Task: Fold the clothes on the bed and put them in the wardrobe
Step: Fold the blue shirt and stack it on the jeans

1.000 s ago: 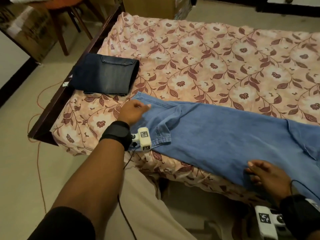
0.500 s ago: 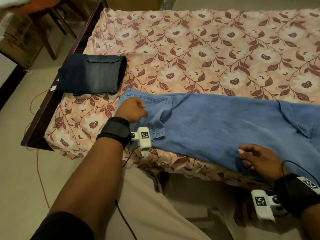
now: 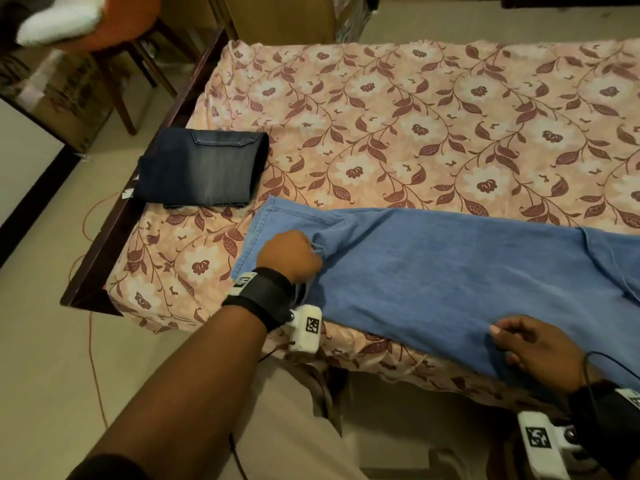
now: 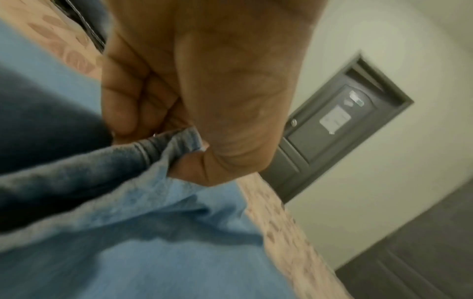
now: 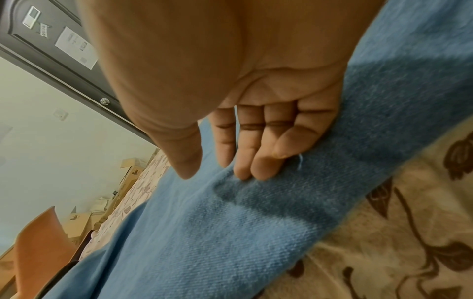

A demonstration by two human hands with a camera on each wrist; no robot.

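two hands work on one pair of light blue denim jeans (image 3: 450, 271) laid lengthwise along the near edge of the floral pink and maroon bedsheet (image 3: 415, 116). the left hand (image 3: 287, 254) is closed into a fist near the jeans' left end, pinching a fold of hem between thumb and curled fingers (image 4: 122, 105). the right hand (image 3: 540, 348) rests on the near edge of the same jeans further right, its fingers (image 5: 258, 153) nearly straight and close together, tips touching the cloth, thumb apart. a folded dark blue denim garment (image 3: 204, 168) lies flat at the left edge of the bed, just beyond the jeans' end and not touching them. an orange chair (image 3: 114, 26) stands on the floor at far left.
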